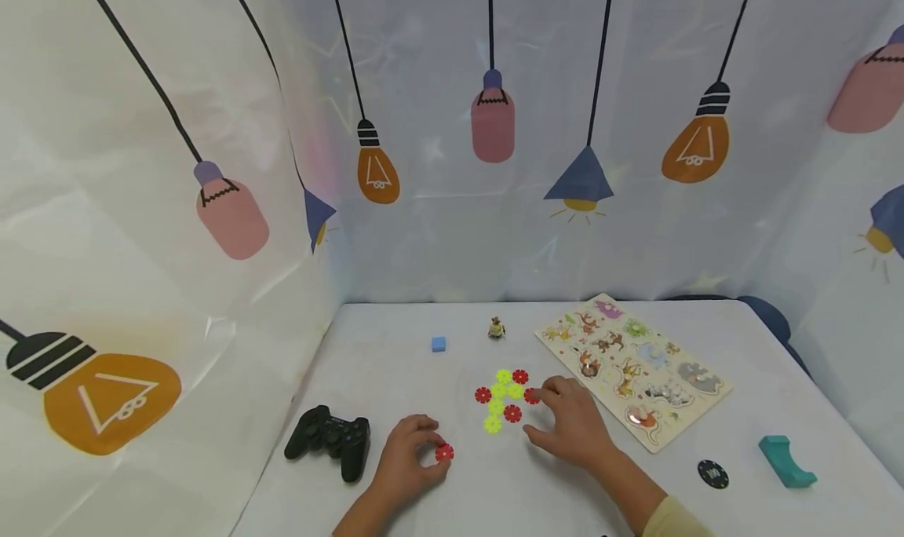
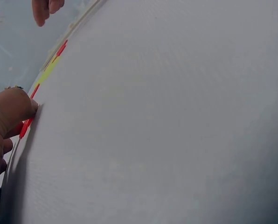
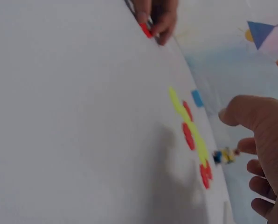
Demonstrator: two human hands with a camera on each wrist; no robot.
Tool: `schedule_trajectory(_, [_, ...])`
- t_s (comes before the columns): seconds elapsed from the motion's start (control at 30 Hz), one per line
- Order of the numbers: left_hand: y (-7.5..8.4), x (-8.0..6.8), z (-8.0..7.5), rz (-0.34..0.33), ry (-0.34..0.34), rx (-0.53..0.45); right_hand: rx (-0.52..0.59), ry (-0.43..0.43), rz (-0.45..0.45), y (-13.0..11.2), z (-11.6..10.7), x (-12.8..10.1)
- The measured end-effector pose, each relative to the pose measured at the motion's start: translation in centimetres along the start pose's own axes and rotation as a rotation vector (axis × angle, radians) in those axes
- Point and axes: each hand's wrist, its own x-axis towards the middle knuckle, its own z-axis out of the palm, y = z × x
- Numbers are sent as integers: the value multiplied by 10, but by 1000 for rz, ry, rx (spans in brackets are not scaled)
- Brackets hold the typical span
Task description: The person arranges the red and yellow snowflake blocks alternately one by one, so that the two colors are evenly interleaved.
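Note:
My left hand (image 1: 411,460) pinches a red notched plastic disc (image 1: 444,452) between thumb and index finger, low over the white table. Ahead and to its right lies a cluster of flat notched discs, several yellow-green (image 1: 497,406) and several red (image 1: 512,413). Just right of the cluster hovers my right hand (image 1: 570,423), its thumb and fingers apart with nothing between them. Its index fingertip appears beside the rightmost red disc (image 1: 531,396) in the head view. In the right wrist view, those fingers (image 3: 241,109) are raised above the table.
Left of my left hand lies a black game controller (image 1: 330,440). Toward the back are a blue block (image 1: 439,344), a small figurine (image 1: 497,328) and an animal puzzle board (image 1: 628,368). A black chip (image 1: 712,474) and teal curved block (image 1: 786,462) lie at right.

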Motion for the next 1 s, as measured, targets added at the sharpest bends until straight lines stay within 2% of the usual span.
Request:
schedule_trajectory(0.1, [-1, 0, 0, -4, -2, -6, 13, -54, 10, -10, 13, 3])
schedule_trajectory(0.27, [-1, -2, 1, -43, -22, -33, -79, -150, -31, -25, 33, 4])
schedule_trajectory(0.53, [1, -1, 3, -39, -23, -29, -146, -94, -19, -37, 43, 0])
schedule_trajectory(0.8, [3, -1, -1, -44, -23, -33, -127, -109, 11, -41, 50, 6])
schedule_trajectory(1.0, [-1, 2, 0, -21, -7, -22, -129, -77, 4, -44, 51, 11])
